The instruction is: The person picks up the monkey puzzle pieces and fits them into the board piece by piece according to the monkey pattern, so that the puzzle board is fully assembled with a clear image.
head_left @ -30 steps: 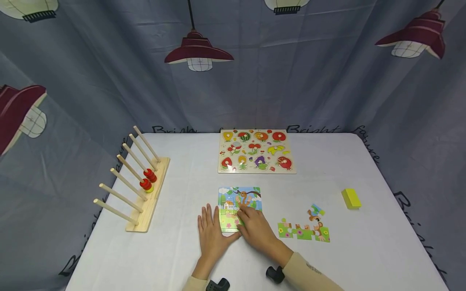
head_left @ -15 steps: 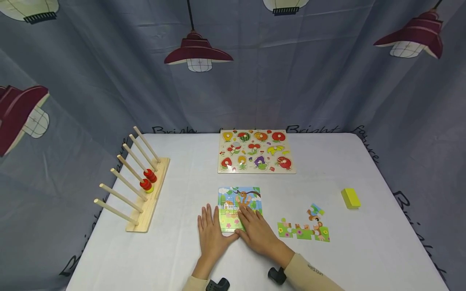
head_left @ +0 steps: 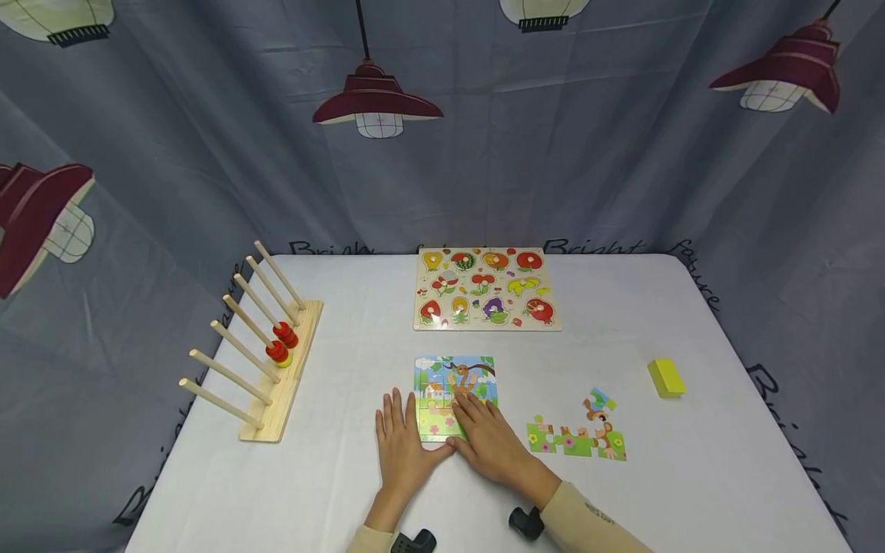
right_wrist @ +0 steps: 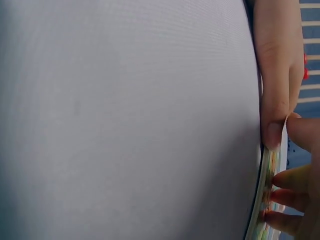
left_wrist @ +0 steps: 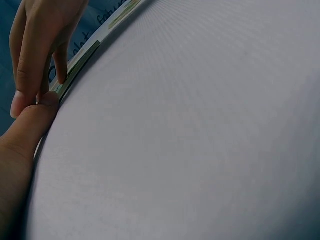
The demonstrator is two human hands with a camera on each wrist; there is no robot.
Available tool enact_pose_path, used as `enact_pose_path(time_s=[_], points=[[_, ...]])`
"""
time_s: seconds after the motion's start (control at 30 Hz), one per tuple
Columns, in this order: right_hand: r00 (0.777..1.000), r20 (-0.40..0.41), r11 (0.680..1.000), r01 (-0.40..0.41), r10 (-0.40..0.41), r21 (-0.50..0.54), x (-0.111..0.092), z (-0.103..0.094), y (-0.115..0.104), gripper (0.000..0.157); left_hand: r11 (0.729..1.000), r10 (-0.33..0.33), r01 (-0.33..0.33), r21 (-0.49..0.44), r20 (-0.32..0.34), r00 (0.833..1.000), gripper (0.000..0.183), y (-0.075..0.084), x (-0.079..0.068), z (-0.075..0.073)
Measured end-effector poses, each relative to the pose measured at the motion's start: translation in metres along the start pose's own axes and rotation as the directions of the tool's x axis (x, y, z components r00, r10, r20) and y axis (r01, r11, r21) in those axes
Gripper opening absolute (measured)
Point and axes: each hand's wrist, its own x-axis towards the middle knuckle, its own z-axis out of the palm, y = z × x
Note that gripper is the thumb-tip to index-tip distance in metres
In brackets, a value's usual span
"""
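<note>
A square jigsaw puzzle (head_left: 432, 384) with a tree branch, a house and a brown animal lies in front of me. My left hand (head_left: 401, 455) lies along its left side, fingers straight, thumb reaching along the lower edge. From the right, the fingertips of my right hand (head_left: 492, 445) rest on the puzzle, covering its lower right part. Both thumbs come close together at the near edge, as the left wrist view also shows beside the puzzle's edge (left_wrist: 80, 67). To the right lie several loose jigsaw pieces (head_left: 577, 444), some joined in a row.
Behind the puzzle is a fruit peg board (head_left: 488, 289). At the left stands a wooden rack (head_left: 286, 388) with upright pegs and red and yellow rings. A yellow block (head_left: 667, 378) sits on the right of the white table (head_left: 726, 476).
The right hand's fingers have straightened and spread over the puzzle, having been bunched at its middle a second ago. The left hand has stayed in place.
</note>
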Motion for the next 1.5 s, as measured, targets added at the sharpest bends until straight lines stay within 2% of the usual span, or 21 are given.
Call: enact_pose_path(time_s=[0.17, 0.33, 0.43, 0.53, 0.67, 0.8, 0.97, 1.07, 1.17, 1.23, 1.33, 1.43, 1.5], points=[[0.998, -0.067, 0.997, -0.012, 0.017, 0.08, -0.001, 0.0, 0.004, 0.057, 1.0, -0.011, 0.011, -0.016, 0.006, 1.0, 0.115, 0.0, -0.001, 0.001], [0.985, -0.155, 0.989, -0.049, 0.07, 0.137, -0.005, -0.004, 0.011, 0.051, 0.999, -0.02, 0.02, -0.042, 0.009, 1.0, 0.117, 0.001, 0.0, 0.0], [0.97, -0.208, 0.983, -0.091, 0.125, 0.162, -0.007, -0.007, 0.018, 0.044, 0.998, -0.015, 0.014, -0.054, -0.006, 1.0, 0.116, 0.001, -0.001, 0.0], [0.944, -0.267, 0.968, -0.139, 0.193, 0.209, -0.008, -0.01, 0.03, 0.037, 0.998, -0.01, 0.008, -0.066, -0.016, 1.0, 0.116, 0.001, -0.001, 0.0], [0.894, -0.328, 0.932, -0.207, 0.304, 0.297, -0.013, -0.014, 0.053, 0.029, 0.997, -0.016, 0.016, -0.074, -0.01, 1.0, 0.117, 0.001, -0.001, 0.001], [0.829, -0.352, 0.875, -0.295, 0.434, 0.384, -0.022, -0.021, 0.081, 0.022, 0.997, -0.023, 0.022, -0.08, -0.006, 1.0, 0.117, 0.001, -0.001, 0.001], [0.727, -0.337, 0.785, -0.444, 0.598, 0.433, -0.039, -0.031, 0.112, 0.022, 0.997, -0.022, 0.021, -0.079, -0.011, 1.0, 0.117, 0.002, -0.001, 0.0], [0.659, -0.339, 0.731, -0.516, 0.671, 0.446, -0.049, -0.038, 0.127, 0.024, 0.997, -0.023, 0.023, -0.072, -0.01, 1.0, 0.117, 0.002, 0.0, 0.0], [0.601, -0.336, 0.682, -0.561, 0.725, 0.469, -0.057, -0.044, 0.138, 0.025, 0.997, -0.023, 0.022, -0.07, -0.009, 1.0, 0.117, 0.002, 0.0, 0.0], [0.574, -0.331, 0.657, -0.584, 0.749, 0.476, -0.062, -0.047, 0.144, 0.026, 0.997, -0.022, 0.022, -0.068, -0.008, 1.0, 0.117, 0.002, 0.0, 0.001], [0.548, -0.328, 0.635, -0.603, 0.769, 0.482, -0.068, -0.05, 0.15, 0.027, 0.998, -0.024, 0.023, -0.067, -0.009, 1.0, 0.117, 0.002, 0.0, 0.001], [0.538, -0.322, 0.623, -0.614, 0.779, 0.484, -0.073, -0.052, 0.155, 0.029, 0.997, -0.024, 0.023, -0.067, -0.011, 1.0, 0.117, 0.002, 0.0, 0.001], [0.539, -0.307, 0.616, -0.623, 0.785, 0.482, -0.075, -0.052, 0.158, 0.03, 0.997, -0.024, 0.023, -0.07, -0.01, 1.0, 0.117, 0.002, 0.0, 0.001]])
